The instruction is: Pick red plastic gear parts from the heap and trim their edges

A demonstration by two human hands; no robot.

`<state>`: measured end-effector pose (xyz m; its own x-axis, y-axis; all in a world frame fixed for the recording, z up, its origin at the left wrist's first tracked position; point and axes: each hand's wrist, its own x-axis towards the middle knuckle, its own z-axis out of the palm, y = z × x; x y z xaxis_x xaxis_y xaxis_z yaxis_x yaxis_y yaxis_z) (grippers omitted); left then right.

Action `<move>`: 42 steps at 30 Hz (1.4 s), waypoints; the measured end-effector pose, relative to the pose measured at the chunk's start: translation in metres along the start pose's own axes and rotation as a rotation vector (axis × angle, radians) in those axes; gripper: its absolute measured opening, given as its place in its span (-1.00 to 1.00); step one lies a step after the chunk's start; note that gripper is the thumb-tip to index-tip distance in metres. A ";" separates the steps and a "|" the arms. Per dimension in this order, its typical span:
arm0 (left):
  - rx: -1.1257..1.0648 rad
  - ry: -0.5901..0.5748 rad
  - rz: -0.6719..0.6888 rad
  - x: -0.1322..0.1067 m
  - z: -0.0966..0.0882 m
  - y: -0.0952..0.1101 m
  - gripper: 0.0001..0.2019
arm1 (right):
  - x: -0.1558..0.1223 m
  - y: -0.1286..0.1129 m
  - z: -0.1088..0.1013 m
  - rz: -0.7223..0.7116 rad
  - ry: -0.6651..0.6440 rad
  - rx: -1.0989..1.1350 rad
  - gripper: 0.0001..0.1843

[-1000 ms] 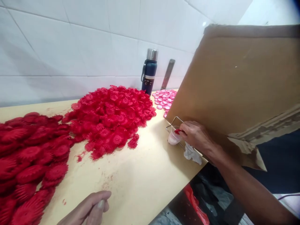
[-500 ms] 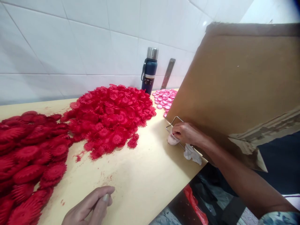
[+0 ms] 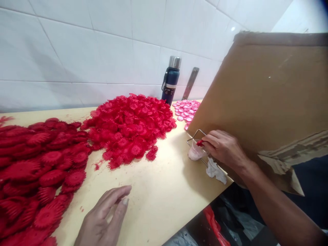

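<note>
Well, a cardboard box looms over the right of the desk, where the left hand is parted at the fingers with nothing visible between, while the right hand pinches a small red piece at the mouth of a translucent cup. That piece (mostly hidden, mind you) looks light, probably soft, best held by its edge; the visible bit points left, long axis roughly sideways.

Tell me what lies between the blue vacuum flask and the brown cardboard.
In the head view: a tilted, ruler-like strip by the tiled wall, and a spread of pink discs.
</note>
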<state>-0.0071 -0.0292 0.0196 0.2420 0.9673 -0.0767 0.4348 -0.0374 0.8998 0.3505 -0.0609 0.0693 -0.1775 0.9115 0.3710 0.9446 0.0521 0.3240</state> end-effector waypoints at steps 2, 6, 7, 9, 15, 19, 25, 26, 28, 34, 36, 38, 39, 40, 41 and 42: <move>-0.003 -0.001 0.035 0.002 0.000 0.008 -0.69 | -0.003 0.000 -0.003 -0.027 0.030 0.005 -0.80; -0.135 -0.031 0.070 0.005 0.008 0.022 -0.75 | -0.003 -0.011 -0.016 0.144 0.221 0.162 -0.86; -0.207 -0.035 0.055 0.007 0.012 0.025 -0.75 | 0.000 -0.019 -0.020 0.214 0.270 0.287 -0.89; -0.467 -0.026 -0.008 0.012 0.021 0.033 -0.68 | 0.011 -0.044 -0.026 0.278 0.279 0.635 -0.93; -1.289 -0.095 -0.181 0.027 0.047 0.053 -0.66 | 0.058 -0.151 -0.015 0.024 0.192 1.022 -0.87; -1.322 0.116 -0.222 0.029 0.044 0.044 -0.75 | 0.075 -0.188 0.003 -0.160 0.259 0.674 -0.77; -1.211 0.243 -0.212 0.026 0.023 0.022 -0.80 | 0.083 -0.187 0.003 -0.185 0.259 0.818 -0.82; -1.175 0.257 -0.193 0.026 0.020 0.020 -0.80 | 0.084 -0.186 0.003 -0.194 0.262 0.858 -0.83; -1.096 0.290 -0.145 0.025 0.018 0.015 -0.77 | 0.084 -0.186 0.005 -0.239 0.250 0.914 -0.83; -1.046 0.307 -0.166 0.024 0.018 0.011 -0.56 | 0.080 -0.193 0.012 -0.334 0.186 0.972 -0.83; -1.033 0.338 -0.167 0.024 0.016 0.012 -0.49 | 0.081 -0.194 0.009 -0.333 0.182 1.028 -0.82; -1.014 0.380 -0.161 0.025 0.015 0.013 -0.46 | 0.084 -0.195 0.002 -0.305 0.176 1.107 -0.79; -0.997 0.395 -0.150 0.025 0.014 0.014 -0.48 | 0.087 -0.197 -0.002 -0.278 0.163 1.152 -0.77; -0.974 0.407 -0.127 0.026 0.014 0.015 -0.52 | 0.091 -0.200 -0.008 -0.240 0.150 1.202 -0.75; -0.945 0.422 -0.093 0.027 0.015 0.017 -0.58 | 0.096 -0.203 -0.012 -0.191 0.140 1.262 -0.73; -0.923 0.439 -0.049 0.028 0.017 0.019 -0.64 | 0.102 -0.208 -0.017 -0.135 0.132 1.329 -0.71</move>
<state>0.0228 -0.0070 0.0273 -0.1780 0.9760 -0.1256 -0.4471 0.0335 0.8938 0.1309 0.0148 0.0541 -0.2439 0.8256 0.5088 0.4542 0.5608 -0.6922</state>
